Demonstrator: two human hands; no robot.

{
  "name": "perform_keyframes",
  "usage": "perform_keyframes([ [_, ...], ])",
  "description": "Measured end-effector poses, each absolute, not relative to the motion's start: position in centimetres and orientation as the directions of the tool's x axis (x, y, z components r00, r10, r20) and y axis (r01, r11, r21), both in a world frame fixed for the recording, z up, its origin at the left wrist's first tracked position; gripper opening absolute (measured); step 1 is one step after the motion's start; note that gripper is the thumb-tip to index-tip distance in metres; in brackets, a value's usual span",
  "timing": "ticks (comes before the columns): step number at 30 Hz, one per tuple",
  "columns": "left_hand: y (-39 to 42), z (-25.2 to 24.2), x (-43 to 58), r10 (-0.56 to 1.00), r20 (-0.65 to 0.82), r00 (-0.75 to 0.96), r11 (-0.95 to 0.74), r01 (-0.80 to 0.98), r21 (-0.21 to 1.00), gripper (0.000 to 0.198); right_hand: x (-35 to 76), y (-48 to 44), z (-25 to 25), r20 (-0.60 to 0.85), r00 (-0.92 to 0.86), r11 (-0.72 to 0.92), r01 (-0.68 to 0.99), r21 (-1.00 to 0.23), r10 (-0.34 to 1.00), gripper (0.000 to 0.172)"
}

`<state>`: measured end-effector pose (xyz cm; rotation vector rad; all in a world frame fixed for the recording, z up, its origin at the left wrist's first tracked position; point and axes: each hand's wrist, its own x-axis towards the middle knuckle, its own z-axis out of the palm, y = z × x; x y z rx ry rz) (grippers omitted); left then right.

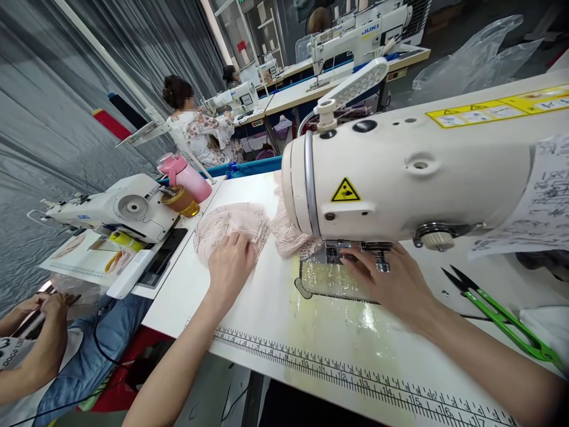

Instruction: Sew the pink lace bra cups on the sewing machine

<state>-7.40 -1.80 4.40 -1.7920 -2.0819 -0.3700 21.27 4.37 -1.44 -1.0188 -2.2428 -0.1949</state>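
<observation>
Pale pink lace fabric (231, 219) lies bunched in a rounded shape on the white sewing table. My left hand (232, 258) rests on its near edge, fingers curled into the lace. More of the same lace (288, 234) runs rightward to the presser foot (333, 252) of the white sewing machine (391, 172). My right hand (393, 281) reaches in under the machine head, its extended fingertips beside the presser foot. Part of that hand is hidden behind the foot and screw, and I see nothing held in it.
Green-handled thread snips (502, 314) lie on the right. A printed ruler (338, 370) follows the front edge. Left stand a pink bottle (184, 175), an amber cup (180, 200) and another sewing machine (128, 204). A co-worker's hands (51, 305) show at lower left; another person (195, 121) sits behind.
</observation>
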Motion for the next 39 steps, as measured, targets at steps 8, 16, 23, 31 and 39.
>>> perform_keyframes([
  [8,-2.7,6.0,-9.4,0.904,0.335,-0.265,0.121,0.911,0.395,0.018,21.5,4.1,-0.9,0.602,-0.513,0.705,0.699,-0.121,0.612,0.038],
  [16,-4.2,8.4,-14.7,0.721,0.459,-0.519,0.126,0.749,0.650,0.018,21.2,4.2,-1.4,0.637,-0.464,0.714,0.669,-0.204,0.616,0.026],
  [23,-5.1,13.5,-19.2,-0.070,0.848,-0.525,0.109,0.841,0.530,0.012,21.2,4.4,-1.3,0.658,-0.476,0.738,0.650,-0.184,0.583,0.027],
  [31,-8.1,13.8,-8.6,0.594,0.625,-0.507,-0.024,0.765,0.643,0.023,21.2,4.5,-1.5,0.630,-0.464,0.707,0.678,-0.200,0.623,0.026],
  [39,-1.5,6.2,-0.4,0.993,0.007,0.120,-0.097,0.758,0.645,0.024,21.3,4.8,-1.6,0.573,-0.418,0.632,0.737,-0.240,0.705,0.023],
])
